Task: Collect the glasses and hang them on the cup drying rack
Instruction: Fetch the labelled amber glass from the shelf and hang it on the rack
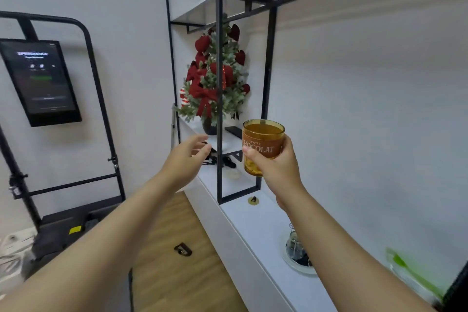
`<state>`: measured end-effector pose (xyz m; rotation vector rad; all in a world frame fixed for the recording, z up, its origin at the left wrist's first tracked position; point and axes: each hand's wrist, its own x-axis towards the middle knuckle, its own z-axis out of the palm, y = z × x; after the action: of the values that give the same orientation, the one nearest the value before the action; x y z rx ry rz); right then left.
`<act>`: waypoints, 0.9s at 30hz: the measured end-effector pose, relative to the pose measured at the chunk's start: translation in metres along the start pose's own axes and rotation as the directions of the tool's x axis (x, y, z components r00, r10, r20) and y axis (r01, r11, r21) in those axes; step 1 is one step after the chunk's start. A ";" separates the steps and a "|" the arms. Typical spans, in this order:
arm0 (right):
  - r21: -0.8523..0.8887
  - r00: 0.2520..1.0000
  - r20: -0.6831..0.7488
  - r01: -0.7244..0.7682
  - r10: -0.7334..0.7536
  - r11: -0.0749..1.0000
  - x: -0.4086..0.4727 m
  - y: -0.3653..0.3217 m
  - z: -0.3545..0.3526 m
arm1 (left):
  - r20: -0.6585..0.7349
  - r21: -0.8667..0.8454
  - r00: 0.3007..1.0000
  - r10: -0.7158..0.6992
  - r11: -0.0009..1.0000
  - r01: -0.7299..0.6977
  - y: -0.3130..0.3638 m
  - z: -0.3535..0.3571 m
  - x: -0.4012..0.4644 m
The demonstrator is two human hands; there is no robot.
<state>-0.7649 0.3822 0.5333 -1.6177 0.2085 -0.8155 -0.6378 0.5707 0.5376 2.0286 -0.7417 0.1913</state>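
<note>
White tabletop (255, 230) carries a black-framed shelf unit (219, 83). Left hand (186, 157) extended forward at shelf level, grip spread, empty. Right hand (276, 167) raised above the tabletop, grip wrapped around an upright amber glass (262, 145) lettered "CHOCOLAT".

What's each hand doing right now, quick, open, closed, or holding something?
Left hand: open, holding nothing, reaching toward the shelf.
Right hand: closed around the amber glass, held upright.
</note>
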 end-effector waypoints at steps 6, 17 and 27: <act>-0.021 0.993 -0.112 -0.036 0.034 0.999 0.054 0.025 0.024 | 0.093 -0.071 0.994 0.064 0.996 -0.057 -0.038 0.025 0.082; -0.087 0.919 -0.394 -0.030 -0.007 0.996 0.142 0.048 0.077 | 0.309 -0.219 0.912 0.272 0.953 -0.210 -0.085 0.069 0.220; -0.131 0.817 -0.576 -0.104 0.009 0.986 0.180 0.102 0.028 | 0.444 -0.305 0.835 0.326 0.931 -0.201 -0.109 0.164 0.275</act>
<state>-0.5847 0.2800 0.5087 -1.4577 0.7675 -1.2555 -0.3796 0.3599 0.4811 1.7360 -1.3025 -0.2627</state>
